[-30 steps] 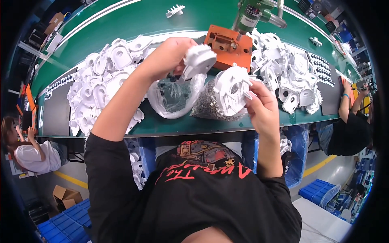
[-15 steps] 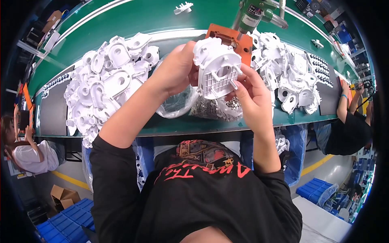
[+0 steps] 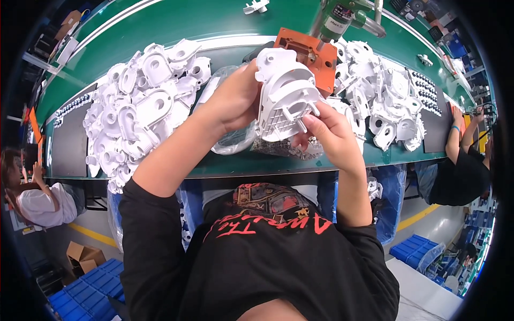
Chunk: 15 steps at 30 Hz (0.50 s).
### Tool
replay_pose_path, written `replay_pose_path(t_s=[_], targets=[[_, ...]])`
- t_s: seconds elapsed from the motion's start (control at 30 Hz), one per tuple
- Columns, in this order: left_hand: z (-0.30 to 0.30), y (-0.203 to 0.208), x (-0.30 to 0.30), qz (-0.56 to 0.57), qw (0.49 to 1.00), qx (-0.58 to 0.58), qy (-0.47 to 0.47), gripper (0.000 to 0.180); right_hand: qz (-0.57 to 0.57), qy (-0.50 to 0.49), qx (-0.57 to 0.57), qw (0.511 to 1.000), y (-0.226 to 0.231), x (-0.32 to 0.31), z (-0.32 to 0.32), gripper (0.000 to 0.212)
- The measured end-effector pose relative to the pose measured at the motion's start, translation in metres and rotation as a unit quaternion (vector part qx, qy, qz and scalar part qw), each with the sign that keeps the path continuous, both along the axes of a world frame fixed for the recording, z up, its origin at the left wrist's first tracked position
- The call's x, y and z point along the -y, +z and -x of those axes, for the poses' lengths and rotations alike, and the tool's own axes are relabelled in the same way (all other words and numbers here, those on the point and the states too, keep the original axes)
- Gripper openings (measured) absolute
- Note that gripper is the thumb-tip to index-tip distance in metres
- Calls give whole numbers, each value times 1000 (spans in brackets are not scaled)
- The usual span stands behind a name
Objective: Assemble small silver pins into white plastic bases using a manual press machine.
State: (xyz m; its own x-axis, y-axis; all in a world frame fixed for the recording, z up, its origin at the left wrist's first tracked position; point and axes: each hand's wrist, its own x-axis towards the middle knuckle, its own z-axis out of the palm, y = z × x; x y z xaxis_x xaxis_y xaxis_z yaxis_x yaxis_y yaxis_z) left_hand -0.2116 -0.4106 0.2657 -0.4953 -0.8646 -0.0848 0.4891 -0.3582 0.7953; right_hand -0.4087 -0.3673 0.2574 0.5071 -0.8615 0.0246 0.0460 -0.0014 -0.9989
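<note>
A white moulded plastic housing (image 3: 286, 96), with a gridded face and small posts, is held up above the bench's near side. My left hand (image 3: 235, 99) is closed around its left side, the fingertips hidden behind it. At the lower right of the part, my right hand (image 3: 329, 131) pinches near one of the posts with thumb and fingers. Just beyond the housing sits an orange fixture block (image 3: 326, 80) under a green press head (image 3: 338, 21). Below the part lies a clear bag of small metal pieces (image 3: 289, 147).
Heaps of white plastic parts lie on the left (image 3: 155, 107) and the right (image 3: 396, 107) of the green bench (image 3: 225, 170). Dark trays with rows of small black pieces (image 3: 425, 93) stand outside both heaps. Blue lined bins (image 3: 388, 203) are below the edge. Other people work at both sides.
The housing has been tilted in my hands, so the stepped shape between its two ends shows more. My right hand has shifted slightly down along it.
</note>
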Motion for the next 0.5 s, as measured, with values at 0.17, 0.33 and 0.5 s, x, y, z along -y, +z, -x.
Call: replay_pose_path(t_s=[0.17, 0.33, 0.5], targets=[[2, 3, 0, 67, 997, 37, -20, 45, -35, -63, 27, 997, -1, 1, -2, 27], [18, 8, -12, 22, 997, -20, 67, 35, -18, -96, 45, 994, -2, 2, 0, 20], [22, 5, -23, 111, 989, -27, 98, 34, 53, -162, 47, 984, -4, 9, 10, 26]])
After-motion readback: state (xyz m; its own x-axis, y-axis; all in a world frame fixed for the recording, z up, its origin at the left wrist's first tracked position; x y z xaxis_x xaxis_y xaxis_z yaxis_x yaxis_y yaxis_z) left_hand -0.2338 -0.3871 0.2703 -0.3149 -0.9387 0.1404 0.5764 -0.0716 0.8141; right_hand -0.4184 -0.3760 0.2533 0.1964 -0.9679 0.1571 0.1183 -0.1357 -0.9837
